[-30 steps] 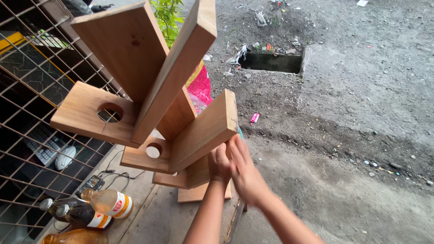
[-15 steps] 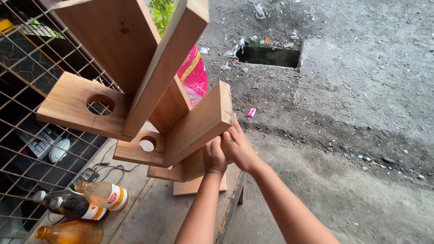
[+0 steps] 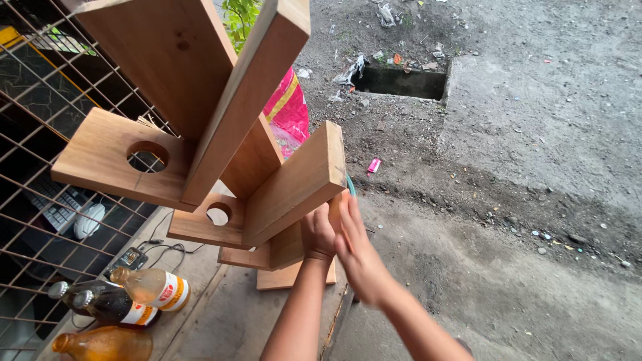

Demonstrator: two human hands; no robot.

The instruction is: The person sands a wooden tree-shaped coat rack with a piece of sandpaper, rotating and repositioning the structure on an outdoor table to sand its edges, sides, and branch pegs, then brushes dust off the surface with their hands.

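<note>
A tall wooden rack made of slanted boards stands on a workbench. Two of its flat shelves have round holes. My left hand grips the lower part of the rack, under the edge of a sloping board. Beside it, my right hand lies flat with fingers together against the same board's end. Both forearms reach up from the bottom of the view.
Three glass bottles lie at the bench's left front, near a small device with cables. A metal grid stands on the left. Dirt ground, a pink bag and a rectangular drain pit lie beyond.
The view has dropped closer to the rack. My right hand slid up along the board's end; my left hand keeps its hold below.
</note>
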